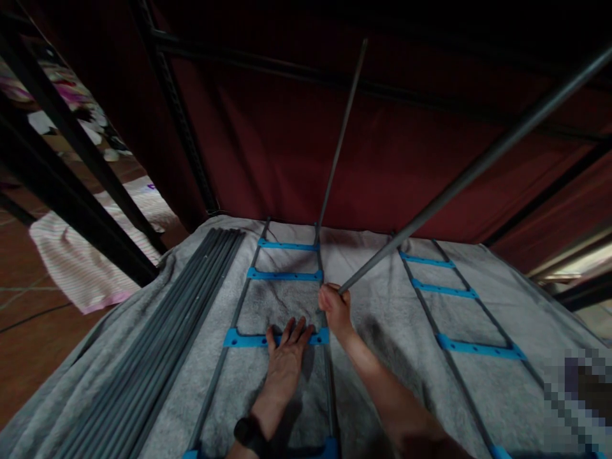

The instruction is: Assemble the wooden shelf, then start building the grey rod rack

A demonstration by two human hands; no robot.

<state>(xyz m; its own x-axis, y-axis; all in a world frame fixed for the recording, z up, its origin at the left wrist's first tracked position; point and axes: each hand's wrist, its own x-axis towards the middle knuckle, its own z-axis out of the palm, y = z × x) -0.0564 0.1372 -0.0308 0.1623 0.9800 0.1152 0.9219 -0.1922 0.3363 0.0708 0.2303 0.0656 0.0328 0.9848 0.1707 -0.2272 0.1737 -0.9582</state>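
Note:
My left hand [285, 349] lies flat, fingers spread, on a blue plastic crosspiece [248, 338] of a ladder-like rack frame [287, 275] made of grey rods and blue connectors, lying on a grey towel [373, 268]. My right hand [335, 306] is closed around the lower end of a long grey rod [478, 162] that slants up to the right. Its end sits near the frame's right-hand rail. Another thin grey rod [342, 137] stands up from the frame's far end.
A bundle of several loose grey rods [182, 319] lies at the left on the towel. A second rack frame [449, 299] lies at the right. Dark red fabric [287, 140] and black metal bars [71, 166] surround the bed-like surface. A striped cloth [81, 268] lies on the floor at left.

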